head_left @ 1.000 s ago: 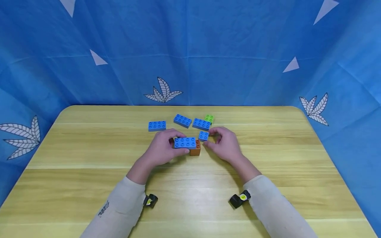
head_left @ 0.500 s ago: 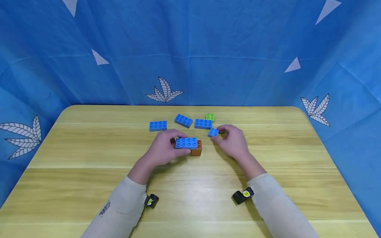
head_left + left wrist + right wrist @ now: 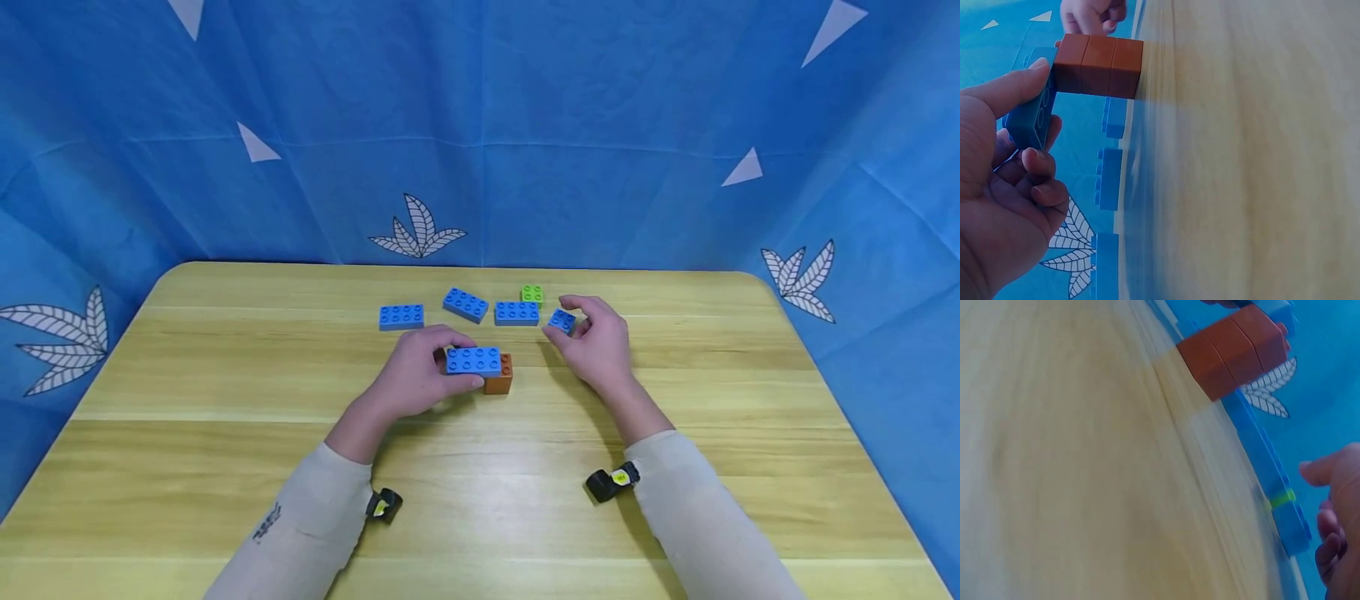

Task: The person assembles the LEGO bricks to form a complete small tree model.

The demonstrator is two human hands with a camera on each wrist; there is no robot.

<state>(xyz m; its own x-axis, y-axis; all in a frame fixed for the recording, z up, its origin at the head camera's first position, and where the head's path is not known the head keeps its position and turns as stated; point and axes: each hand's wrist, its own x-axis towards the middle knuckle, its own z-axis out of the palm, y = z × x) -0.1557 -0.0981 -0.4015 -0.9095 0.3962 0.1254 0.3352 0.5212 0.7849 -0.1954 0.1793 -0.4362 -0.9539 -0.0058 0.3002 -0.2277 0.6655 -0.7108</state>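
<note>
Pinching long blue brick (image 3: 472, 361) near one end, left hand (image 3: 416, 371) is clamping it between thumb and fingers; other end is resting on brown stack (image 3: 498, 386), some studs showing beside it. Right hand (image 3: 600, 346) is reaching around small blue brick (image 3: 562, 321), thumb and fingers standing apart. Small blue brick is lying on table (image 3: 487, 500), right of three loose blue bricks (image 3: 465, 305). Green brick (image 3: 532, 293) is sitting just behind rightmost one.

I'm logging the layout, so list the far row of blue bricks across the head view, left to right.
Leftmost eight-stud blue brick, angled eight-stud blue brick, eight-stud blue brick nearest the lime-green brick, four-stud blue brick by the right hand.
</note>
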